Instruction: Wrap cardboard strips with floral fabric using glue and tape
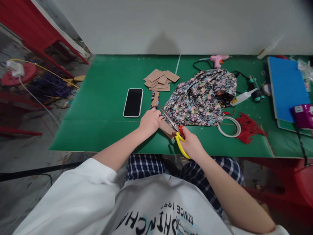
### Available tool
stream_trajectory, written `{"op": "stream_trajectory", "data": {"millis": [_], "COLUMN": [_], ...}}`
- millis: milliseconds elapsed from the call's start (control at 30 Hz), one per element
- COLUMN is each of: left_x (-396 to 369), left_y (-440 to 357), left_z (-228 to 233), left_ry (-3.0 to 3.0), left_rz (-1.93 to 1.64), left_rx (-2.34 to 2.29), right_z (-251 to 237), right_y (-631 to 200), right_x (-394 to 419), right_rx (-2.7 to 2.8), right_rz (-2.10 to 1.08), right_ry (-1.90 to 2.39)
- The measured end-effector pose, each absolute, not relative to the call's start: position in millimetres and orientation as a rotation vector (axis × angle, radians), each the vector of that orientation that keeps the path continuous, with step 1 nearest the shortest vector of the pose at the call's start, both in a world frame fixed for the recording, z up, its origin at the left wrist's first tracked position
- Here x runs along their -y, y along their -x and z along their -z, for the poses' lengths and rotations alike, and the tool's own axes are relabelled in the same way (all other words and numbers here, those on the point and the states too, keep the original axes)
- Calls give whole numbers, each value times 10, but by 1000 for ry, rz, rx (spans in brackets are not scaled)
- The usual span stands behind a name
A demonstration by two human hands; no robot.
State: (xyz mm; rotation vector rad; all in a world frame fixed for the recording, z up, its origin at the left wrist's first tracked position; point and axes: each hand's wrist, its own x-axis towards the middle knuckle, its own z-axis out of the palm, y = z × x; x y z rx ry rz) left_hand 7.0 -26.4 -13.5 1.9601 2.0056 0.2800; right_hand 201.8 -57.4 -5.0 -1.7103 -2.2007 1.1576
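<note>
Green covers the table [110,137], where the person's left hand [150,121] has its fingers bent and clenched on the upper end of a brown cardboard piece [167,129], close to the front edge. The right hand [194,143] has its fingers wrapped around the yellow and orange handles of the scissors [171,121], whose blades lie over the cardboard piece and point away toward the left hand. Just beyond the left hand rests a cardboard strip [155,99] with dark, colour-flecked edges, and behind it a loose pile of cardboard cutouts [160,80]. A dark-screened phone [133,102] lies to the left. Floral fabric [199,99] is bunched right of the blades; its right end folds into a dark hollow, and whether it holds anything cannot be told. Against that end leans a white bottle [244,96] with a narrow nozzle, its contents hidden by the wall. Nearer the front, a pale ring [229,127] lies beside a heap of red strands [249,127], with bare green showing through its middle. At the far right, a shiny purple packet [303,116] overlaps a blue board [288,88]; what the packet contains does not show.
</note>
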Motion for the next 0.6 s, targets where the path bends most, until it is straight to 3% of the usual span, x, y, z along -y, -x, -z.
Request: {"op": "stream_trajectory", "data": {"millis": [600], "left_x": [237], "left_y": [-36], "left_z": [24], "left_ry": [-1776], "left_rz": [-292], "left_rx": [-2015], "right_z": [86], "right_y": [-2027], "right_x": [591], "right_rx": [2208], "right_rz": [-1120], "right_ry": [1712]}}
